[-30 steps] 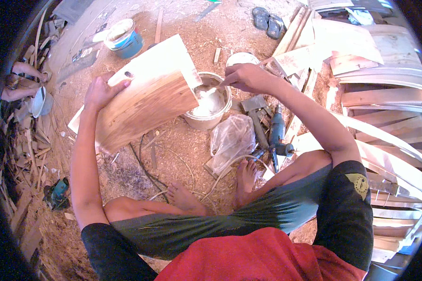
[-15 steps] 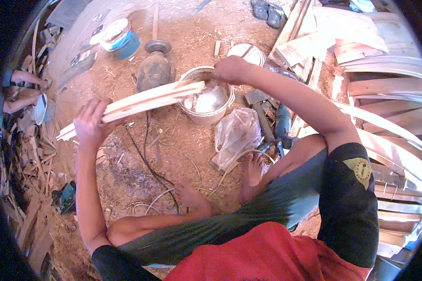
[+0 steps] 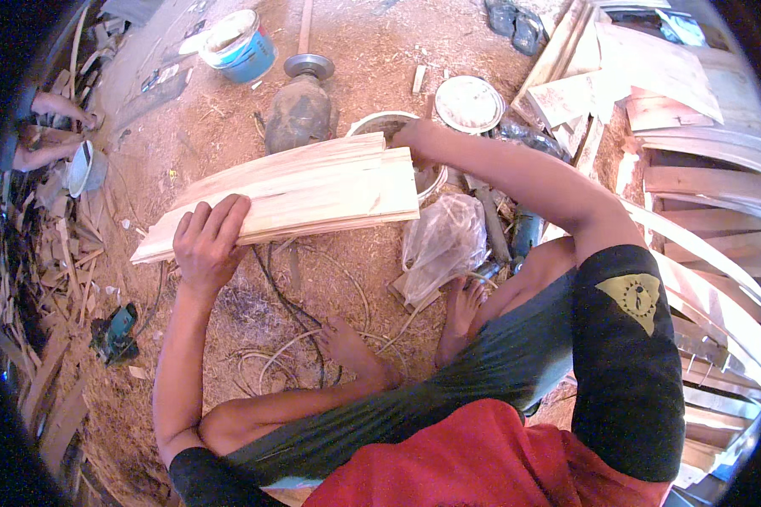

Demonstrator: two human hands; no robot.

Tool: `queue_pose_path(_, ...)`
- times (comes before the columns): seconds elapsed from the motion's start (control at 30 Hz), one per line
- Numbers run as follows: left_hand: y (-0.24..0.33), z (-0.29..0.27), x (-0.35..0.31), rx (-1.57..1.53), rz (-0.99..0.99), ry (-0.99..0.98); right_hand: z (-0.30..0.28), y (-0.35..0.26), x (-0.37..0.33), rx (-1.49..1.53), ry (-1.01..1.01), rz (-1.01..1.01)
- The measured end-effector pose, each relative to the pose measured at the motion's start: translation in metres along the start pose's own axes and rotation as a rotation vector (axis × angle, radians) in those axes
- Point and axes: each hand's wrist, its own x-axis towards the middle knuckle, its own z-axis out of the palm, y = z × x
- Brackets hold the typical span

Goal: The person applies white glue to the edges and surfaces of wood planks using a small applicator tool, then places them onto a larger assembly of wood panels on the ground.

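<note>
My left hand (image 3: pixel 210 243) grips pale, thin wooden boards (image 3: pixel 321 186), stacked flat together, near their left end. Their broad face is turned up toward me, and the right ends are stepped. My right hand (image 3: pixel 416 142) is curled just past the boards' right end, over the white bucket (image 3: pixel 380 117). What its fingers hold, if anything, is hidden. Most of that bucket lies out of sight behind the boards. A clear plastic bag (image 3: pixel 444 237) rests on the ground below the bucket, close to my right foot.
Beyond the boards stands a dusty motor-like machine (image 3: pixel 300 114) with a round disc on top. A round white lid (image 3: pixel 469 104), a blue-and-white bucket (image 3: pixel 241 52), cables (image 3: pixel 287 304) and a teal power tool (image 3: pixel 117 334) lie around. Curved planks (image 3: pixel 710 182) line the right side; another person's hands (image 3: pixel 63 110) are far left.
The boards have tipped from edge-on to showing their broad face, and now cover much of the bucket. My left hand has shifted right; my right hand is slightly lower.
</note>
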Motion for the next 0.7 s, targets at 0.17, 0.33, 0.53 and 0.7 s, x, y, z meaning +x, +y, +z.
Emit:
queue_pose_path(0.17,-0.002,0.004,-0.002,-0.022,-0.009,0.003,-0.067,0.019,-0.021,0.012,-0.24,-0.124)
queue_pose_path(0.33,-0.005,0.004,-0.001,0.002,0.014,0.019,-0.126,0.049,-0.087,0.319,-0.01,-0.094)
queue_pose_path(0.53,-0.003,0.002,0.0,0.016,0.039,0.019,-0.168,0.042,-0.152,0.537,0.182,-0.092)
queue_pose_path(0.7,-0.002,0.002,0.001,0.016,0.049,0.016,-0.142,0.027,-0.145,0.717,0.106,-0.187)
